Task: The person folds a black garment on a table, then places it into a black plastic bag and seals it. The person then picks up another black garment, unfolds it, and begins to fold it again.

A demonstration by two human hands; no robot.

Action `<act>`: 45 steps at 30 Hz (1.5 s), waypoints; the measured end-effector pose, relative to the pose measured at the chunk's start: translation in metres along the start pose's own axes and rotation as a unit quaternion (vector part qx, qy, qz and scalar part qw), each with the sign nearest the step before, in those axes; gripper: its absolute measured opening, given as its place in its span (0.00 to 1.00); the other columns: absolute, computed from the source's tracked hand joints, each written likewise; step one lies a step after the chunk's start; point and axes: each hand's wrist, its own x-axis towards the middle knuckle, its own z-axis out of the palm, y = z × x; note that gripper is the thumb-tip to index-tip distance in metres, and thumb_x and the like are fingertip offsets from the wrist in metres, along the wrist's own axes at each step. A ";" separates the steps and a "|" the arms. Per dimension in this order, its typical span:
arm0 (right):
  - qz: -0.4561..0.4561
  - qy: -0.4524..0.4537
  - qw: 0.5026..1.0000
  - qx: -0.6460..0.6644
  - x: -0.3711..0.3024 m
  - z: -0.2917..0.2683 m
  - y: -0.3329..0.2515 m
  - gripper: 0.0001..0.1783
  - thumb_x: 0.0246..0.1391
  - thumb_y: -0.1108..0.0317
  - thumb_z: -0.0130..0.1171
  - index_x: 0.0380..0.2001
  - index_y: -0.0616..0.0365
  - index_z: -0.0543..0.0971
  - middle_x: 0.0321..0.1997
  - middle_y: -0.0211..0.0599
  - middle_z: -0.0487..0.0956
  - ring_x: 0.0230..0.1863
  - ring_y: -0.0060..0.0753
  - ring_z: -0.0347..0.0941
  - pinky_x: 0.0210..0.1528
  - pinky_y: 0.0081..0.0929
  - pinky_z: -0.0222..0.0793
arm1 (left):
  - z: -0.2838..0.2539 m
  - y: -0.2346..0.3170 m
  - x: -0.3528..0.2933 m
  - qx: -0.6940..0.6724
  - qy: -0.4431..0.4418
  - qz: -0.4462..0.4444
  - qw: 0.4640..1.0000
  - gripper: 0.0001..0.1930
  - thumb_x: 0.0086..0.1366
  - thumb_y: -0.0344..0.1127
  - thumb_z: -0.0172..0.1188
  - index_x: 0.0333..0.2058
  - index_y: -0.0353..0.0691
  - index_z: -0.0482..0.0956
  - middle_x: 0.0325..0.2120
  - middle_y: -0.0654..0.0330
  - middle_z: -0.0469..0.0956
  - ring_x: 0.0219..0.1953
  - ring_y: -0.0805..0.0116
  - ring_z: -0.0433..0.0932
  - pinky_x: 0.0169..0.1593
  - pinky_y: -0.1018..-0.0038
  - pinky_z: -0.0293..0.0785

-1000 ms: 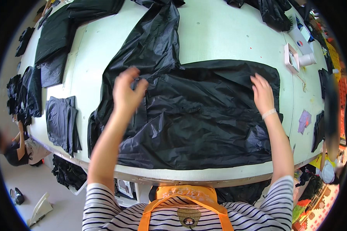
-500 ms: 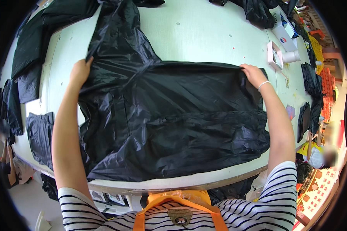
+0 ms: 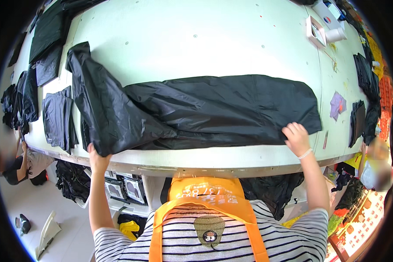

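A glossy black garment [image 3: 231,102] lies folded into a long strip across the pale table in front of me. At its left, a narrow sleeve-like part [image 3: 94,94] slants away toward the far left. My left hand [image 3: 99,160] grips the fabric at the near left corner, by the table edge; its thumb and fingers are partly hidden by the cloth. On the near right part of the strip, my right hand [image 3: 298,139] has its fingers curled onto the lower edge of the fabric.
Folded black stacks lie left [image 3: 59,118] and right [image 3: 357,124] on the table [image 3: 196,56]. At the far right stand a pink-rimmed tray [image 3: 315,32] and a white cup [image 3: 335,35]. A purple scrap [image 3: 337,105] and a thin tool [image 3: 325,139] lie nearby. Other people work at both sides.
Both hands have come down toward me, folding the garment's far part over to the near side. The spread garment is now a narrower strip, and its sleeve-like part has swung left.
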 end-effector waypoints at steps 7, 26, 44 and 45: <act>0.126 0.033 0.991 -0.011 -0.038 0.049 -0.011 0.15 0.36 0.76 0.59 0.31 0.54 0.71 0.34 0.35 0.69 0.40 0.41 0.66 0.42 0.34 0.63 | 0.023 -0.016 0.009 -0.087 -0.046 -0.027 0.995 0.32 0.42 0.32 0.71 0.49 0.33 0.70 0.43 0.44 0.75 0.47 0.44 0.74 0.50 0.61 0.70; 0.092 0.201 0.973 0.070 0.027 -0.003 -0.019 0.18 0.49 0.67 0.59 0.45 0.54 0.76 0.53 0.45 0.72 0.55 0.53 0.65 0.55 0.43 0.60 | 0.043 -0.054 0.003 0.008 -0.132 -0.061 0.989 0.41 0.38 0.50 0.75 0.51 0.37 0.73 0.48 0.48 0.76 0.50 0.52 0.75 0.53 0.64 0.72; -0.104 0.239 0.943 0.206 0.426 -0.045 -0.214 0.10 0.54 0.67 0.55 0.37 0.60 0.80 0.43 0.44 0.78 0.47 0.47 0.72 0.51 0.37 0.67 | -0.008 0.016 0.026 -0.029 -0.161 -0.040 0.986 0.28 0.46 0.43 0.64 0.47 0.38 0.73 0.46 0.52 0.67 0.49 0.52 0.65 0.45 0.59 0.64; -0.150 0.246 0.936 0.199 0.468 -0.042 -0.251 0.10 0.53 0.67 0.55 0.36 0.60 0.80 0.42 0.45 0.78 0.46 0.47 0.72 0.51 0.38 0.67 | 0.000 0.008 0.024 -0.020 -0.145 -0.001 0.989 0.24 0.47 0.42 0.61 0.44 0.38 0.74 0.43 0.53 0.68 0.48 0.53 0.66 0.44 0.60 0.64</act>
